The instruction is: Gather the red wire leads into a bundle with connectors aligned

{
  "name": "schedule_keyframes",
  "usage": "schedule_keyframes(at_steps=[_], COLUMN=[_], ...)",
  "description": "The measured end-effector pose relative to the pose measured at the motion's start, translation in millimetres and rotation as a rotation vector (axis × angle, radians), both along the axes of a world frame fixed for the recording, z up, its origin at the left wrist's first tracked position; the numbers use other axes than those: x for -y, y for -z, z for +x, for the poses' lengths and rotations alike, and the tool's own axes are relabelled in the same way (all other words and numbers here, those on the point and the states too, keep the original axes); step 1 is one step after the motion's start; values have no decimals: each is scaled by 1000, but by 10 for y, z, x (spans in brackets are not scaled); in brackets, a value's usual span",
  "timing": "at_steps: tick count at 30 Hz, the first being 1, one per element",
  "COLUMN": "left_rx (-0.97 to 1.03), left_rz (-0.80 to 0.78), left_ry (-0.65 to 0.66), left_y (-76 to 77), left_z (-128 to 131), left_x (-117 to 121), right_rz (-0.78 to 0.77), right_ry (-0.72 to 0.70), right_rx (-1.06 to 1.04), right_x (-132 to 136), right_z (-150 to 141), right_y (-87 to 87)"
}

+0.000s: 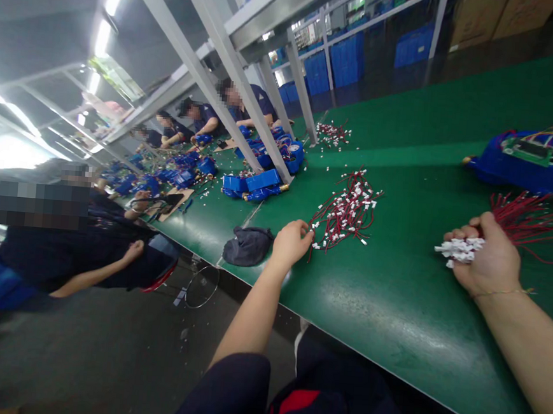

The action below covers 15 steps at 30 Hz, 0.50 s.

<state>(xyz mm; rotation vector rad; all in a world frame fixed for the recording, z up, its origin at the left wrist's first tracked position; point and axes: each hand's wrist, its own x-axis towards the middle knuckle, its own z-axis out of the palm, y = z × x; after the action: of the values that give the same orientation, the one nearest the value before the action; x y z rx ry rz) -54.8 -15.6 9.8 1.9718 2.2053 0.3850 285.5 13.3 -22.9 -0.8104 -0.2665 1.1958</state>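
Note:
My right hand (495, 259) is closed around a bundle of dark red connector wires (527, 220). Their white plugs (459, 249) stick out on the thumb side, and the loose wire ends fan out behind the fist. Over the green table, my left hand (293, 243) is at the near left edge of a loose pile of similar red wires with white plugs (348, 209). Its fingers are curled together, with a red wire showing at the fingertips; the rest of that grip is hidden.
A dark cloth pouch (247, 245) lies left of my left hand. Blue housings with a circuit board (530, 150) sit at far right, and more blue units (254, 185) beyond the pouch. A smaller wire pile (333, 133) lies near metal shelf posts (302, 88). Several people sit along the left.

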Motion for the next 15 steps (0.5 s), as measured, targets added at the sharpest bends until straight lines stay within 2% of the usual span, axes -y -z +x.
schedule_keyframes(at_steps=[3,8,15], left_rx=[-13,-34,-49], left_rz=[-30,-66,-81], left_ry=[-57,-140,-108], left_y=[95,178,170], left_z=[-30,-103,-186], left_x=[-206,-252,-375], right_rz=[-3,-14,-27], right_ry=[0,-8,-5], right_rx=[1,-2,2], right_x=[-13,-31,-21], right_z=[1,-3,-34], right_y=[-5,-9,-51])
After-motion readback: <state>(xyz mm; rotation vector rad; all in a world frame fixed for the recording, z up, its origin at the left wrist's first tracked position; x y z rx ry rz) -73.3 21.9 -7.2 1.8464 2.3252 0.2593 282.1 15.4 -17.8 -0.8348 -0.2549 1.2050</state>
